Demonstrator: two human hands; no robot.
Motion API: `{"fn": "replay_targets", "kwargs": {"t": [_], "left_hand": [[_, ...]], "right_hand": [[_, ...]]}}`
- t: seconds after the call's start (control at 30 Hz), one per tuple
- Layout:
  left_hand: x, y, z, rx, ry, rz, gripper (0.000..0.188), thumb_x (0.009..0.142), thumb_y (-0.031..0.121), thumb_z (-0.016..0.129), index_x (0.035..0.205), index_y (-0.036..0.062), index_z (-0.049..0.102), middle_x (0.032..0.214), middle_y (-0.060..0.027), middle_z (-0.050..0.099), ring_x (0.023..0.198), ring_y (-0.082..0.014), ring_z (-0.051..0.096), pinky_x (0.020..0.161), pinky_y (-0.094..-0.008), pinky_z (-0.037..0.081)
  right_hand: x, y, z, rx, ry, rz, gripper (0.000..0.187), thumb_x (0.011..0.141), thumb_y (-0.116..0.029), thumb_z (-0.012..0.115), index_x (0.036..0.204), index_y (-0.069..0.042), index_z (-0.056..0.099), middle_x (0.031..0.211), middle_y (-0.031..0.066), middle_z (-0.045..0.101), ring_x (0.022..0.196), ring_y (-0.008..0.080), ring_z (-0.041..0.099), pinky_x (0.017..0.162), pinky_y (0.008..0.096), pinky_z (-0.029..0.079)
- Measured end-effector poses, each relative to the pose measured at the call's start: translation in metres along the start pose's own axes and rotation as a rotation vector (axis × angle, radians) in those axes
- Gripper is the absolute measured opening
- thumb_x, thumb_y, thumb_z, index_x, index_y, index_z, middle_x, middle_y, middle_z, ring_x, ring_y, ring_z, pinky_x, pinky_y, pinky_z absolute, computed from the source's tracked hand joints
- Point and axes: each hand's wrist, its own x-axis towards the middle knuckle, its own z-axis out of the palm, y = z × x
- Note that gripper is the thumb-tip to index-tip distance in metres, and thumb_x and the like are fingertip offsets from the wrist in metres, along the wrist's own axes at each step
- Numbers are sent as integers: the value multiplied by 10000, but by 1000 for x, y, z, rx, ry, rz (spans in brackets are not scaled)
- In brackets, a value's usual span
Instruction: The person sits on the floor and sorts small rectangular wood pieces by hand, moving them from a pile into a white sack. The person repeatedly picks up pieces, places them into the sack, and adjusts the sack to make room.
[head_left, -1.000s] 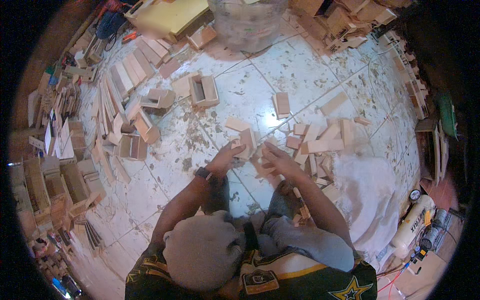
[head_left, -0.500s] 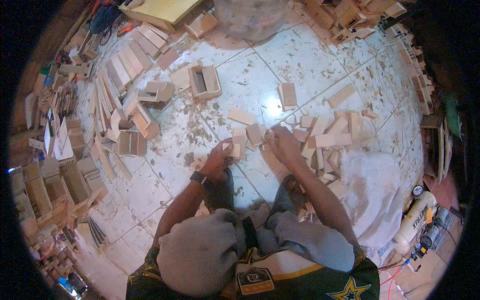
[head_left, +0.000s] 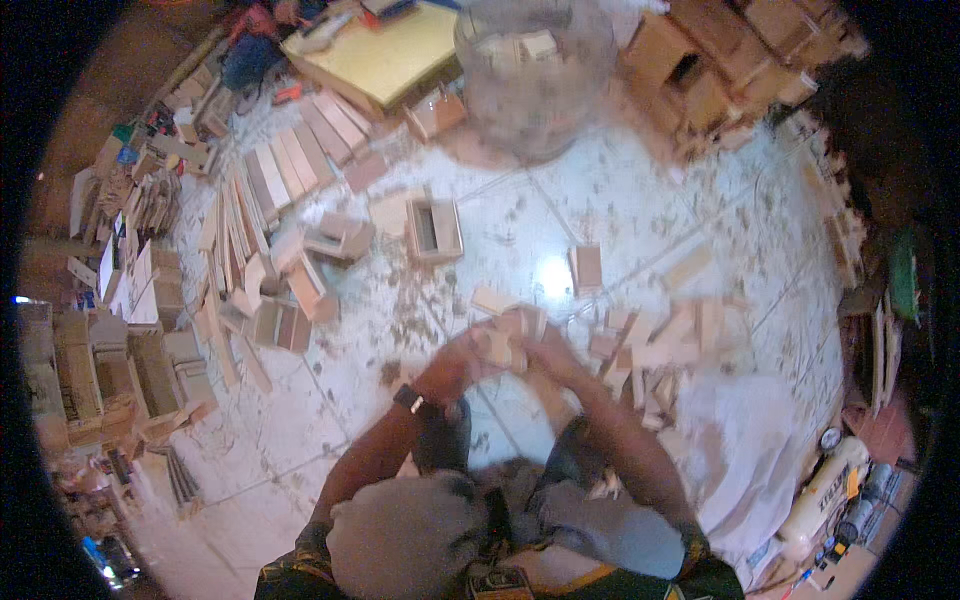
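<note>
My left hand (head_left: pixel 462 358) and my right hand (head_left: pixel 548 352) meet over the tiled floor (head_left: pixel 330 420), both closed on a small cluster of pale wooden pieces (head_left: pixel 505 335) held between them. The picture is blurred here, so how the pieces fit together cannot be made out. A dark watch (head_left: pixel 410 400) sits on my left wrist. A loose pile of short wooden blocks (head_left: pixel 655 335) lies just right of my hands. One flat block (head_left: pixel 586 268) lies alone beyond them.
A small open wooden box (head_left: pixel 432 228) stands ahead. Planks (head_left: pixel 290 165) and box parts (head_left: pixel 150 370) crowd the left. A yellow board (head_left: pixel 385 55), a clear basket (head_left: pixel 535 70) and stacked wooden boxes (head_left: pixel 720 60) lie far ahead. White cloth (head_left: pixel 740 440) and a pale tank (head_left: pixel 825 495) sit at the right.
My hands have drawn together and come up off the block pile with wooden pieces between them. The view has tilted, bringing the far basket and board more into sight.
</note>
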Motion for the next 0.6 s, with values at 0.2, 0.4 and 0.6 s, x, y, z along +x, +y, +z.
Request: {"fn": "replay_targets", "kwargs": {"t": [0.2, 0.4, 0.6], "left_hand": [[11, 27, 7, 248, 132, 42, 504, 948, 276, 597, 1348, 21, 426, 1193, -136, 564, 1025, -219, 605, 873, -378, 549], [6, 13, -10, 260, 246, 35, 429, 966, 194, 568, 1328, 4, 437, 1179, -115, 549, 1037, -200, 590, 858, -333, 558], [1, -6, -7, 76, 207, -3, 441, 945, 116, 587, 1331, -15, 419, 1171, -117, 548, 1052, -225, 592, 912, -345, 539]], "right_hand": [[5, -66, 0, -28, 320, -105, 604, 863, -195, 681, 1334, 21, 370, 1120, 118, 590, 1044, 216, 571, 914, 356, 473], [-2, -236, -52, -131, 699, -1080, 276, 953, -172, 569, 1181, -45, 480, 1026, 74, 582, 859, 160, 568, 706, 292, 495], [56, -362, -70, -719, 1019, -1294, 445, 950, -313, 529, 1282, -21, 476, 1309, 198, 487, 1149, 342, 497, 940, 433, 404]]}}
